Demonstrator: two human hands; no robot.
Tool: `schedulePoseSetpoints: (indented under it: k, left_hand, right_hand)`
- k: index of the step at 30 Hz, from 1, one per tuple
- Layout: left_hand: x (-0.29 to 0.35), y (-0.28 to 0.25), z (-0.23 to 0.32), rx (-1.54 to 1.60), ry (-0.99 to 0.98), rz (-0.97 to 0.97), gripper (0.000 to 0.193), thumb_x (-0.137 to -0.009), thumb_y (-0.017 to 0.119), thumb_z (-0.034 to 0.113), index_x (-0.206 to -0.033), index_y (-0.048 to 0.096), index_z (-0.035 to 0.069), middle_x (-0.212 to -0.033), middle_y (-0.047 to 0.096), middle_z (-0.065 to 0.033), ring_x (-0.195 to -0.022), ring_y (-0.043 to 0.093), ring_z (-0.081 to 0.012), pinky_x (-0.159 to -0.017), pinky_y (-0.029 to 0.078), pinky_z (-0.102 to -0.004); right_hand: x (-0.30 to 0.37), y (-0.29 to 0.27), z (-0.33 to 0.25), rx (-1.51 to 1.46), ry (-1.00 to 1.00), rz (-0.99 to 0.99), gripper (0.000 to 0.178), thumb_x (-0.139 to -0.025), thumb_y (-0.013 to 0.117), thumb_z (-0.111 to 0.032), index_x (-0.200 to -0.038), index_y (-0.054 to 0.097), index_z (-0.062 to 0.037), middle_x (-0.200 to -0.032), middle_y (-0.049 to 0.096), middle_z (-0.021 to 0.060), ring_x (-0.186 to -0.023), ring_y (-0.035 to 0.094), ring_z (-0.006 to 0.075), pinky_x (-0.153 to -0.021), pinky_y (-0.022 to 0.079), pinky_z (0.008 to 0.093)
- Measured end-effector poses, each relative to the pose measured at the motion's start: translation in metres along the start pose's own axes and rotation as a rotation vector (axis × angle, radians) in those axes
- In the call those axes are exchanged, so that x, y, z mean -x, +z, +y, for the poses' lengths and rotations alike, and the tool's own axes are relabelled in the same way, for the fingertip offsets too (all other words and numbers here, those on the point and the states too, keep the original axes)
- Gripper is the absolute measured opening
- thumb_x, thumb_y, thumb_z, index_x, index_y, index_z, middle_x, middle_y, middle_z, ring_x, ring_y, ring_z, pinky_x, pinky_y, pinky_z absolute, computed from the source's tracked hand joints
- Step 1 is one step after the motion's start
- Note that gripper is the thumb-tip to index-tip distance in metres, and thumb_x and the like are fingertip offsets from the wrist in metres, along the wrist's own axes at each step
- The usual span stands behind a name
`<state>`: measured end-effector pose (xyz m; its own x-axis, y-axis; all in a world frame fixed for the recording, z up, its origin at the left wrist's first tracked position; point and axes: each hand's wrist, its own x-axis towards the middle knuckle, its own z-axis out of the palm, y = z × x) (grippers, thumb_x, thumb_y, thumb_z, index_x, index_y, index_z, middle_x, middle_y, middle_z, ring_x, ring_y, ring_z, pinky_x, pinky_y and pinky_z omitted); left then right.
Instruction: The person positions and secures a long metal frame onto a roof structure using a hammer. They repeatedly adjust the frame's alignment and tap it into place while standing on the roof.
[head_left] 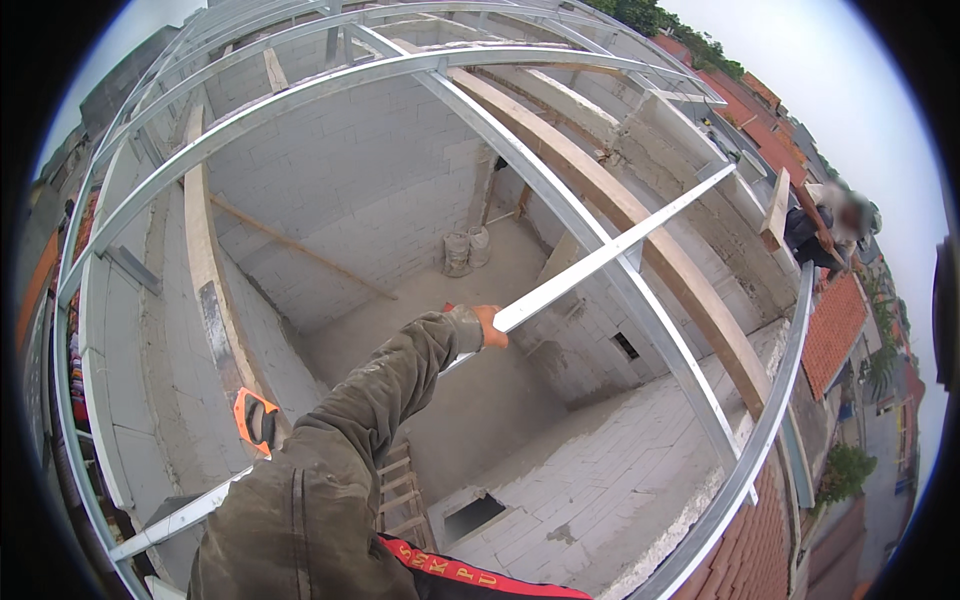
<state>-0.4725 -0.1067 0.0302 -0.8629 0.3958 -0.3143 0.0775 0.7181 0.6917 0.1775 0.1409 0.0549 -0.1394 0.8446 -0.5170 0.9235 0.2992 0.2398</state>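
My left arm, in a dark olive sleeve, reaches across the middle of the view. My left hand (pixel 490 328) is closed around a long, shiny metal batten (pixel 620 245). The batten slants from the lower left, passes behind my sleeve and crosses over a steel rafter (pixel 560 195) at the upper right. Beside my upper arm, an orange-handled saw (pixel 256 418) rests at the end of a wooden beam (pixel 205 250). My right hand does not show.
Curved metal roof members (pixel 300 95) span a deep room with grey block walls (pixel 340 180). Sacks (pixel 457 252) stand on the floor far below, and a wooden ladder (pixel 400 500) leans near me. A second timber beam (pixel 640 215) crosses at right. Another person (pixel 815 230) works at the far right edge.
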Motion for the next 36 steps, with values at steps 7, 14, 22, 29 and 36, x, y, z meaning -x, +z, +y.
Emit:
schedulePoseSetpoints:
  k: [7, 14, 22, 29, 36]
  left_hand:
    - [0.002, -0.003, -0.010, 0.028, -0.001, -0.015, 0.074, -0.068, 0.070, 0.043, -0.129, 0.057, 0.004, -0.106, 0.065, -0.0233, -0.107, 0.059, -0.0371, -0.092, 0.047, -0.0418]
    - [0.003, -0.003, -0.006, 0.047, 0.015, -0.026, 0.069, -0.071, 0.068, 0.040, -0.129, 0.056, 0.003, -0.103, 0.066, -0.0214, -0.101, 0.062, -0.0358, -0.088, 0.049, -0.0416]
    - [0.006, -0.006, 0.000, 0.048, -0.042, -0.036, 0.067, -0.071, 0.069, 0.036, -0.128, 0.058, 0.003, -0.114, 0.068, -0.0195, -0.105, 0.065, -0.0326, -0.090, 0.050, -0.0375]
    - [-0.003, -0.004, -0.010, 0.051, 0.017, -0.070, 0.072, -0.072, 0.069, 0.038, -0.135, 0.053, 0.006, -0.105, 0.068, -0.0190, -0.096, 0.065, -0.0327, -0.084, 0.050, -0.0390]
    - [-0.006, 0.006, -0.012, 0.136, 0.030, -0.022, 0.094, -0.071, 0.071, 0.029, -0.154, 0.029, 0.015, -0.112, 0.067, -0.0153, -0.095, 0.066, -0.0277, -0.083, 0.051, -0.0350]
  right_hand:
    - [-0.009, 0.001, -0.020, 0.037, -0.092, -0.018, 0.068, -0.095, 0.046, -0.052, -0.133, 0.049, 0.0043, -0.118, 0.063, 0.0286, -0.110, 0.061, 0.0433, -0.095, 0.047, 0.0473]
    - [-0.016, 0.001, -0.032, 0.050, -0.146, -0.021, 0.066, -0.096, 0.046, -0.050, -0.133, 0.049, 0.0044, -0.118, 0.063, 0.0285, -0.110, 0.061, 0.0432, -0.095, 0.047, 0.0473]
    - [-0.019, 0.000, -0.033, 0.054, -0.170, -0.001, 0.065, -0.096, 0.045, -0.049, -0.133, 0.049, 0.0044, -0.118, 0.063, 0.0285, -0.110, 0.060, 0.0432, -0.094, 0.047, 0.0474]
    - [-0.020, 0.002, -0.032, 0.044, -0.179, 0.016, 0.064, -0.097, 0.045, -0.047, -0.133, 0.049, 0.0044, -0.118, 0.063, 0.0285, -0.110, 0.060, 0.0432, -0.094, 0.048, 0.0474]
    - [-0.026, 0.006, -0.037, 0.042, -0.212, 0.022, 0.062, -0.097, 0.044, -0.046, -0.133, 0.049, 0.0044, -0.118, 0.062, 0.0285, -0.110, 0.060, 0.0431, -0.094, 0.048, 0.0474]
